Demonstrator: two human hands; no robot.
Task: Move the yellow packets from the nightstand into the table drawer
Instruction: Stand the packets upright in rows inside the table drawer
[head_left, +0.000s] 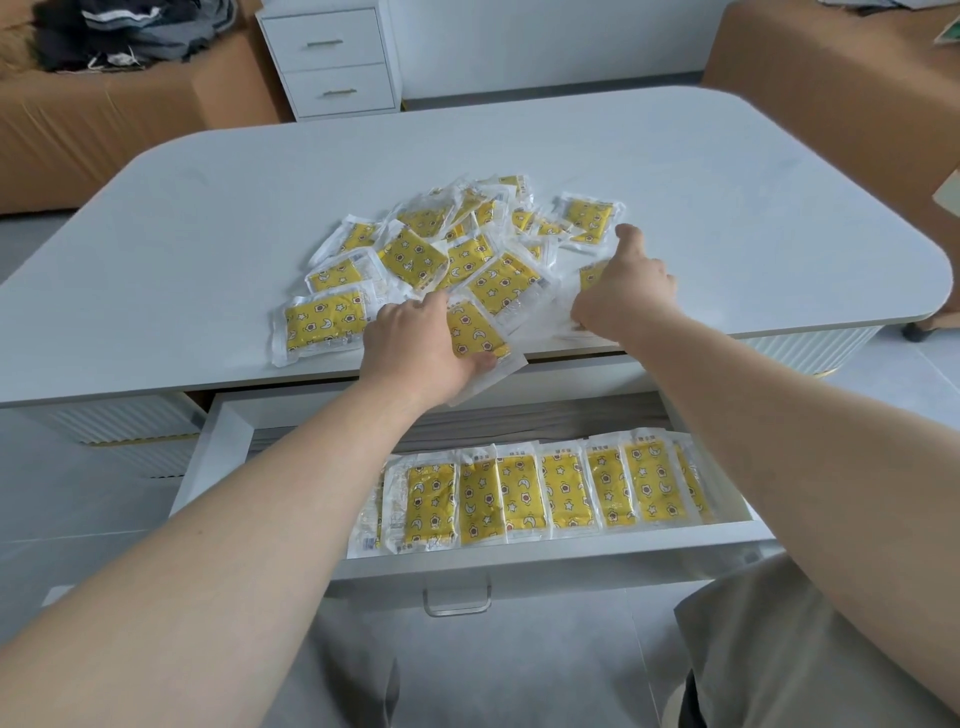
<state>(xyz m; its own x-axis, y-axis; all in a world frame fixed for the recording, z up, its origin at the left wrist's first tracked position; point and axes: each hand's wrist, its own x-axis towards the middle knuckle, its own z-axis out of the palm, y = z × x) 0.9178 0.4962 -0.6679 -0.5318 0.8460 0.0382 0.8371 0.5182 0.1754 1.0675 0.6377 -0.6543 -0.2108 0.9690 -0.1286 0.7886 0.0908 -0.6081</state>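
Nearest of all, two bare forearms stretched forward over a trouser leg (779, 649) in khaki. Left hand (415, 348) gripping a yellow packet (475, 332), thumb curled across its near end, at the front edge of the surface (208, 234). Right hand (623, 291) a little beyond and to the right of it, thumb raised, fingers curled down around a second packet (589, 273), mostly hidden under the palm. Just past both hands and between them, a loose pile of packets (457, 244), overlapping at all angles, more of them left of the left hand. Below the hands and nearer the body, an open drawer (208, 452) holding a row of packets (545, 493) side by side, overlapping, under and between the two wrists. Far beyond the left hand, against the wall, a white nightstand (332, 57) with two drawers.
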